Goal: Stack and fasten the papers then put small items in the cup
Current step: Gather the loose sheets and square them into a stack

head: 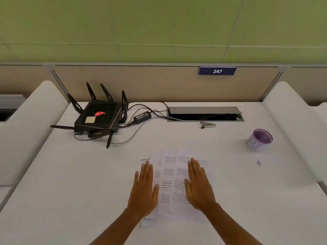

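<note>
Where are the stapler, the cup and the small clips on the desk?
stapler (208, 125), head view, middle of its metal body.
cup (254, 144), head view, white outer wall below the purple rim.
small clips (259, 163), head view, the tiny cluster itself; too small to tell exactly what they are.

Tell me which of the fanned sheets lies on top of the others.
The rightmost sheet, under the right hand: its left edge overlaps the middle sheet, while the sheets toward the left hand are partly covered.

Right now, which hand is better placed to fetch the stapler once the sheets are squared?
Right hand, probably: the small silver stapler lies beyond it, right of centre; the left hand would cross the fanned printed papers.
</note>
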`<action>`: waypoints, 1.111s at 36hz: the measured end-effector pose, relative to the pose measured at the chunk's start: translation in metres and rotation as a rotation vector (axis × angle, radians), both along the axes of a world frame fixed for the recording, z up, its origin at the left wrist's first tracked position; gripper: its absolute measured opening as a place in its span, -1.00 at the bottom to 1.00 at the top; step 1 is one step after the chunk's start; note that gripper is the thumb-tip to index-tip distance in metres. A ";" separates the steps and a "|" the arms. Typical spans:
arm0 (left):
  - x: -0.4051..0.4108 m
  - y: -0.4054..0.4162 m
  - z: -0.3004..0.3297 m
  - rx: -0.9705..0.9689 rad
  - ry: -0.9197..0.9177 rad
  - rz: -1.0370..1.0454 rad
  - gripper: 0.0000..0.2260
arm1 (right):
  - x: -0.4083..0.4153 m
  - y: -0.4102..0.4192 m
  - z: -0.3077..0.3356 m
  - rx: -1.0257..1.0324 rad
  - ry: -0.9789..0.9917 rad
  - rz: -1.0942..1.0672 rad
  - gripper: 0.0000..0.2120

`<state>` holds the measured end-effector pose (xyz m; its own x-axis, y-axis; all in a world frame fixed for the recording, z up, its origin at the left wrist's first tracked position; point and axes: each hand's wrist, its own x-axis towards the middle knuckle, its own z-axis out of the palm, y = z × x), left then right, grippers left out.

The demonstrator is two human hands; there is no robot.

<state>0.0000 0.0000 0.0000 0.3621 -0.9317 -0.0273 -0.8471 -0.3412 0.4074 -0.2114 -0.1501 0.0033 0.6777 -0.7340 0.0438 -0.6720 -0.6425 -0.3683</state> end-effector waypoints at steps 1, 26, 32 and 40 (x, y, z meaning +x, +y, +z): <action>-0.004 0.004 -0.001 0.021 0.028 0.013 -0.28 | -0.002 0.004 -0.002 0.016 0.011 -0.012 -0.32; 0.024 0.015 -0.019 -0.284 0.194 0.297 -0.55 | -0.032 -0.021 -0.011 0.021 -0.399 -0.463 -0.74; 0.036 0.005 -0.016 -0.378 0.310 0.366 -0.62 | -0.048 -0.032 -0.019 0.006 -0.318 -0.553 -0.64; 0.041 -0.004 -0.045 0.097 0.224 0.208 -0.18 | -0.050 -0.030 -0.037 0.122 0.071 -0.386 -0.11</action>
